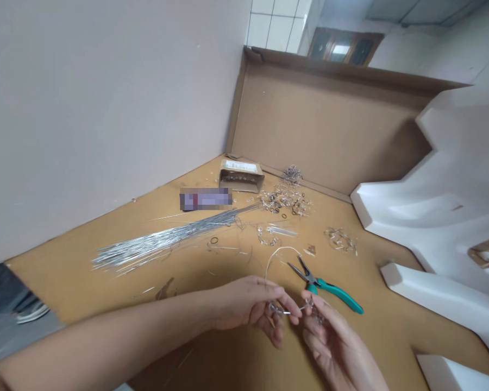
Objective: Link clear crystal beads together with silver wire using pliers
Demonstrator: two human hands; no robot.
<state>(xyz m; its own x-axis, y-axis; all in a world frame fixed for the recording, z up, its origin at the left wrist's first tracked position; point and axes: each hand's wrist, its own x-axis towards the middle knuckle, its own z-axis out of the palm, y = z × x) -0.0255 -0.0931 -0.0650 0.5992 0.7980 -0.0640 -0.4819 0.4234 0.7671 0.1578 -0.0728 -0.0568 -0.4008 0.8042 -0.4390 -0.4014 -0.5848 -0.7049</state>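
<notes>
My left hand (pixel 256 304) is closed on a length of wire with small clear beads (pixel 274 308) on it, the thumb and fingers bent around the piece. From that hand a thin pale strand (pixel 277 252) curves up and over to the right. Facing it, my right hand (pixel 330 336) pinches the beaded wire at a cluster of clear beads by its fingertips. A short stretch of wire spans the gap between both hands. Just beyond my right hand lie needle-nose pliers (pixel 338 293) with teal handles, their jaws apart.
A bundle of straight silver wires (pixel 163 239) lies to the left. Behind it are a blurred purple packet (pixel 206 199) and an open small carton (pixel 241 167). Beaded wire pieces (pixel 285 200) are heaped at the back. Cardboard (pixel 326 119) and white foam (pixel 391 206) border the table.
</notes>
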